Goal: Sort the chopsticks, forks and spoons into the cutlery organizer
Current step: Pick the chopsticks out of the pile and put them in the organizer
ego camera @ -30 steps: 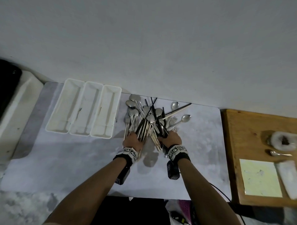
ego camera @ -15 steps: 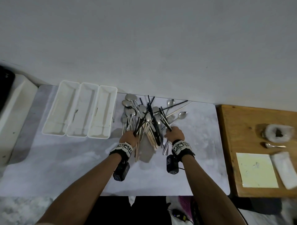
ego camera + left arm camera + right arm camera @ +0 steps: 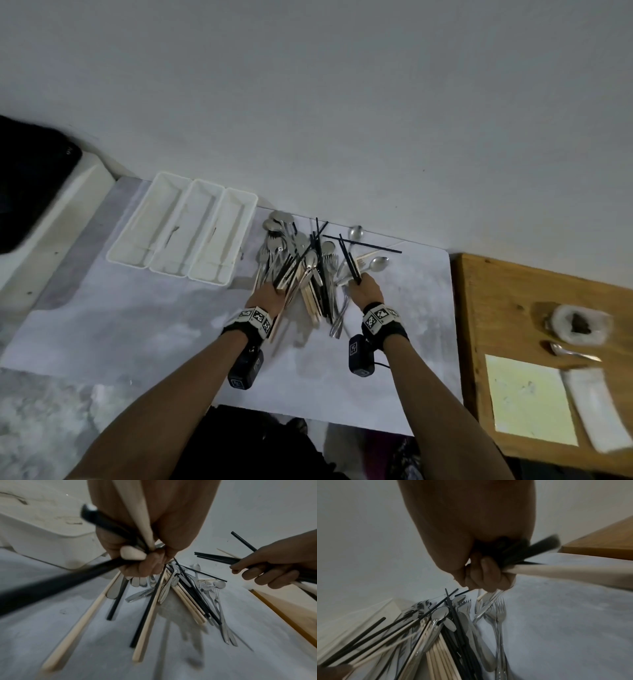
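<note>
Your left hand (image 3: 269, 297) and right hand (image 3: 365, 289) are each gripping a bunch of chopsticks (image 3: 350, 262) above the cutlery pile (image 3: 308, 270).

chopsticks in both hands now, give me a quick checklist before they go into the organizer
1. Left hand grips a bundle of black and pale chopsticks: ok.
2. Right hand grips its own chopsticks: ok.
3. Both bundles hold chopsticks only: cannot tell; metal shows by the fingers in both wrist views.
4. Cutlery organizer within reach, left of the pile: ok.
5. Its three compartments are free: ok, nothing but marks on their floors.
6. All chopsticks gathered: not ok; many lie in the pile among forks and spoons.
</note>
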{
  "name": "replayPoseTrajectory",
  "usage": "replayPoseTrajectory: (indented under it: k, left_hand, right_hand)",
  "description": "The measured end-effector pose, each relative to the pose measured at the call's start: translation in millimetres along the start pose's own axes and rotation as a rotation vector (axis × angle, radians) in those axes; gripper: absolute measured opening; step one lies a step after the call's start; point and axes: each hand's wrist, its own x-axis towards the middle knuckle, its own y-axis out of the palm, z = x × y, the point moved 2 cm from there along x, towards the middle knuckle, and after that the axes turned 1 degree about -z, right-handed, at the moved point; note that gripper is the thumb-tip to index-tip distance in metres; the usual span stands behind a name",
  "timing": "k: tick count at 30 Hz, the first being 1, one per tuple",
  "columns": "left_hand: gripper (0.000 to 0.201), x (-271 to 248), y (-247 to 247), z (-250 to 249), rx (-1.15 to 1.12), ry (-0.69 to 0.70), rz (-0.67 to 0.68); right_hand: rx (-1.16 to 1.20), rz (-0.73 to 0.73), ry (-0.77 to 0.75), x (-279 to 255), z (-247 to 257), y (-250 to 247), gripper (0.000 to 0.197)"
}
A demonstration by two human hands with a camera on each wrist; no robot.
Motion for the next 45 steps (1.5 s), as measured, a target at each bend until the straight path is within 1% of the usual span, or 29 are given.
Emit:
replayPoseTrajectory:
  k: [2, 4, 6, 9, 13, 15, 17, 20, 25, 28, 30, 33, 35, 38, 40, 42, 44, 45]
  left_hand:
    - [0.040, -9, 1, 6, 0.003, -0.019, -0.056]
    - [0.044, -16, 3, 14, -0.010, -0.043, -0.106]
    - [0.044, -22, 6, 22, -0.016, -0.056, -0.139]
    - [0.040, -28, 8, 31, -0.004, -0.074, -0.159]
    - [0.038, -32, 10, 34, -0.014, -0.094, -0.128]
    - [0.038, -27, 11, 35, -0.010, -0.093, -0.107]
    - [0.041, -19, 12, 35, 0.006, -0.092, -0.089]
    - [0.047, -5, 13, 33, 0.065, -0.075, -0.078]
    - [0.039, 16, 17, 30, 0.221, -0.039, -0.071]
    - [0.036, 27, 12, 28, 0.263, -0.013, -0.052]
    - [0.038, 35, 9, 27, 0.252, 0.003, -0.044]
    - [0.053, 43, 2, 25, 0.219, 0.025, -0.051]
    - [0.055, 47, -3, 25, 0.195, 0.031, -0.035]
    - [0.049, 53, -7, 24, 0.132, 0.078, 0.000]
    - [0.044, 56, -8, 24, 0.120, 0.108, 0.003]
    - [0.041, 57, -10, 21, 0.118, 0.117, 0.007]
    - [0.036, 57, -12, 19, 0.089, 0.120, 0.033]
    - [0.038, 57, -12, 18, 0.071, 0.131, 0.051]
  right_hand:
    - [-0.019, -0.010, -0.013, -1, -2, 2, 0.030]
    - [-0.029, 0.001, -0.038, -4, -1, 3, 0.039]
    - [-0.047, 0.011, -0.064, -7, 0, 6, 0.038]
    - [-0.059, 0.040, -0.075, -17, 3, 13, 0.030]
    - [-0.092, 0.037, -0.086, -25, 7, 30, 0.034]
    - [-0.115, 0.022, -0.092, -22, 9, 42, 0.037]
    - [-0.153, 0.014, -0.089, -17, 13, 54, 0.040]
    - [-0.205, -0.005, -0.059, -12, 19, 67, 0.040]
    - [-0.287, -0.029, -0.062, -3, 29, 90, 0.038]
    - [-0.283, -0.016, -0.027, 4, 36, 92, 0.037]
    - [-0.289, 0.000, -0.003, 11, 40, 89, 0.037]
    - [-0.317, 0.011, 0.006, 17, 42, 86, 0.039]
    - [-0.311, 0.022, -0.009, 17, 44, 86, 0.044]
    - [-0.285, 0.045, -0.010, 15, 44, 83, 0.049]
    - [-0.232, 0.065, -0.002, 16, 43, 80, 0.045]
    - [-0.172, 0.092, 0.011, 18, 40, 77, 0.037]
    - [-0.106, 0.112, 0.018, 22, 36, 76, 0.037]
    - [-0.085, 0.117, 0.019, 23, 34, 75, 0.037]
